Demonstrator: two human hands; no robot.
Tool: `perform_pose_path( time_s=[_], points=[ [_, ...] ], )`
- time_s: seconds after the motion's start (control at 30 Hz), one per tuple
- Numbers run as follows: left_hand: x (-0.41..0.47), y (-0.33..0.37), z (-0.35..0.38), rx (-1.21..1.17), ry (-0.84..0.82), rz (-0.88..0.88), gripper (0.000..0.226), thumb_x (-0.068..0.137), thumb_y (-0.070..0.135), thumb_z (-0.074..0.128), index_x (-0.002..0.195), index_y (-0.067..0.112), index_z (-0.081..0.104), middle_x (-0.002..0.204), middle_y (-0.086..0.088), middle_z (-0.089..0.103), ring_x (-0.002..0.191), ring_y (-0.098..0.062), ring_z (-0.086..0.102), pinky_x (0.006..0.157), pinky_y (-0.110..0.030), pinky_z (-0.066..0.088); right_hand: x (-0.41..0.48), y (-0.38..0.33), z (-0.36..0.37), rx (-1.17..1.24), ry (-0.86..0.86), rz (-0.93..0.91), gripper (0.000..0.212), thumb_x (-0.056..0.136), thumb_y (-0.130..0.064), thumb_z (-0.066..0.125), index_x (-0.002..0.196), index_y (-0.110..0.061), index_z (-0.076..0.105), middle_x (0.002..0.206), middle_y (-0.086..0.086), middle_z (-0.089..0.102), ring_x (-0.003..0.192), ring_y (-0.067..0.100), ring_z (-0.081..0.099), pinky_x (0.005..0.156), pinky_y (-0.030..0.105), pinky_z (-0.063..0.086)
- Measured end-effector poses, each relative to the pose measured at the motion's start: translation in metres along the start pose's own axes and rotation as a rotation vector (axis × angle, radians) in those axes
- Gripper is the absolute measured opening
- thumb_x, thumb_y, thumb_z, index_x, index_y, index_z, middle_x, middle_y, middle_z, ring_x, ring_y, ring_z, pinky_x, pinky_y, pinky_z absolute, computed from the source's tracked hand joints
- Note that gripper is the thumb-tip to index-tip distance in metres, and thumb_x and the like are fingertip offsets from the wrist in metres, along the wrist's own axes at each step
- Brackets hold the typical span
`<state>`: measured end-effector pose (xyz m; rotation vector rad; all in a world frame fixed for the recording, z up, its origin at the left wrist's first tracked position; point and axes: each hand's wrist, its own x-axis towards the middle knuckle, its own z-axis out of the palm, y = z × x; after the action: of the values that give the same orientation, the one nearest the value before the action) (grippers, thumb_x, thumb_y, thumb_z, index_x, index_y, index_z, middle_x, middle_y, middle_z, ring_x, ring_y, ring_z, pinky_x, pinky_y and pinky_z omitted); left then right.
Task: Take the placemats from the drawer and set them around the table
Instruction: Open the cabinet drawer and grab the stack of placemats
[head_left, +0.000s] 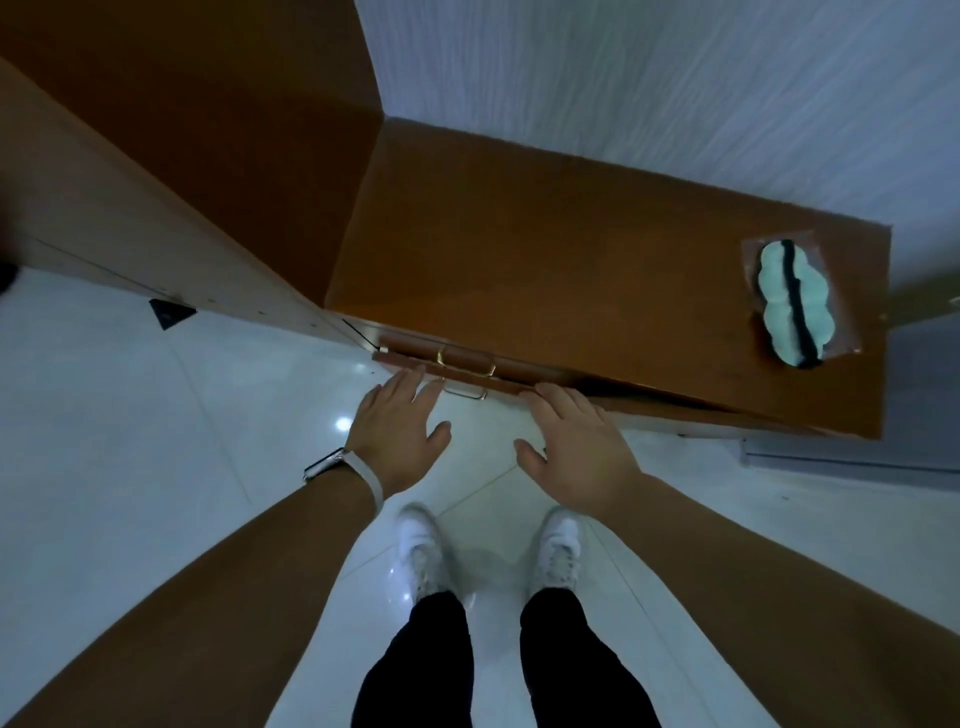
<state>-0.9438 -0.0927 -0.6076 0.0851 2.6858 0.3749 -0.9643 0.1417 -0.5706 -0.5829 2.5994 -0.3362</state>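
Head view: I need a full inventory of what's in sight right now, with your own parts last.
low cabinet: one, brown wood, against the wall ahead
drawer fronts: two showing, brown with brass handles, cabinet's near face
tall cupboard: one, brown, left of the cabinet
bagged item: one, pale green with a dark stripe, in clear plastic, cabinet top's right end
triangular piece: one, black, at the cupboard's base
floor: white glossy tiles
wall: white
placemats: none visible
watch: one, pale strap, left wrist
shoes: two, white
trousers: black
left hand: open, fingertips at upper drawer front
right hand: open, likewise
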Motion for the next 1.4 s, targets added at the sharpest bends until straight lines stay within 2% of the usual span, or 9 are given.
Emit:
perform_pose_path(
  time_s=[0.13,0.3,0.47,0.57,0.77,0.87,1.0,1.27,1.4],
  points=[
    [0.033,-0.008,0.047,0.006,0.051,-0.033,0.057,0.094,0.046,0.049,0.145,0.021,0.041,0.154,-0.008,0.037,0.142,-0.027,0.031,0.114,-0.045,0.026,0.029,0.015,0.05,0.016,0.015,-0.033,0.057,0.091,-0.047,0.044,0.14,-0.018,0.042,0.142,0.004,0.046,0.131,0.024,0.041,0.104,0.047,0.041],
    [0.078,-0.032,0.105,0.044,0.188,0.093,0.05,0.089,0.042,0.052,0.132,0.017,0.054,0.134,-0.008,0.056,0.126,-0.029,0.048,0.106,-0.046,0.036,0.071,0.035,0.114,0.068,0.085,-0.047,0.056,0.09,-0.045,0.047,0.14,-0.018,0.045,0.142,0.002,0.046,0.13,0.023,0.04,0.103,0.046,0.04],
    [0.121,-0.062,0.156,0.04,0.307,0.238,0.05,0.088,0.038,0.053,0.133,0.015,0.054,0.132,-0.006,0.058,0.122,-0.027,0.05,0.106,-0.045,0.035,0.118,0.041,0.173,0.072,0.196,-0.08,0.054,0.091,-0.04,0.051,0.14,-0.017,0.045,0.145,0.005,0.045,0.133,0.026,0.04,0.101,0.047,0.04],
    [0.14,-0.077,0.18,0.057,0.444,0.372,0.045,0.087,0.028,0.058,0.128,0.01,0.058,0.123,-0.01,0.062,0.114,-0.031,0.052,0.098,-0.045,0.038,0.14,0.042,0.199,0.008,0.242,-0.153,0.056,0.092,-0.037,0.051,0.143,-0.016,0.042,0.149,0.007,0.041,0.137,0.025,0.036,0.104,0.044,0.036],
    [0.157,-0.098,0.212,0.117,0.621,0.464,0.048,0.086,0.028,0.06,0.131,0.01,0.057,0.118,-0.009,0.063,0.116,-0.031,0.048,0.092,-0.044,0.039,0.16,0.046,0.23,-0.14,0.316,-0.167,0.062,0.092,-0.043,0.051,0.147,-0.018,0.034,0.146,0.002,0.044,0.135,0.021,0.036,0.104,0.042,0.037],
    [0.157,-0.098,0.217,0.1,0.636,0.452,0.048,0.086,0.031,0.06,0.129,0.011,0.057,0.118,-0.01,0.062,0.117,-0.03,0.046,0.091,-0.045,0.041,0.163,0.044,0.233,-0.172,0.32,-0.141,0.065,0.092,-0.042,0.052,0.148,-0.017,0.031,0.144,0.002,0.045,0.135,0.02,0.035,0.098,0.042,0.041],
    [0.146,-0.095,0.219,0.086,0.615,0.422,0.046,0.086,0.035,0.059,0.126,0.014,0.059,0.118,-0.007,0.062,0.118,-0.029,0.044,0.088,-0.044,0.042,0.154,0.039,0.24,-0.129,0.306,-0.138,0.065,0.092,-0.039,0.052,0.148,-0.015,0.03,0.147,0.003,0.041,0.138,0.021,0.031,0.099,0.046,0.042],
    [0.1,-0.102,0.234,0.072,0.554,0.433,0.051,0.084,0.031,0.061,0.131,0.014,0.056,0.124,-0.008,0.059,0.122,-0.029,0.045,0.091,-0.045,0.043,0.119,0.024,0.251,-0.224,0.302,-0.208,0.062,0.089,-0.035,0.053,0.145,-0.015,0.036,0.136,0.003,0.051,0.125,0.021,0.045,0.095,0.042,0.046],
    [0.07,-0.106,0.247,0.048,0.545,0.445,0.05,0.082,0.027,0.063,0.129,0.011,0.058,0.123,-0.01,0.06,0.119,-0.031,0.047,0.091,-0.047,0.046,0.092,0.005,0.264,-0.207,0.269,-0.187,0.064,0.087,-0.033,0.055,0.145,-0.014,0.037,0.136,0.004,0.051,0.125,0.022,0.044,0.096,0.041,0.044]
  ],
)
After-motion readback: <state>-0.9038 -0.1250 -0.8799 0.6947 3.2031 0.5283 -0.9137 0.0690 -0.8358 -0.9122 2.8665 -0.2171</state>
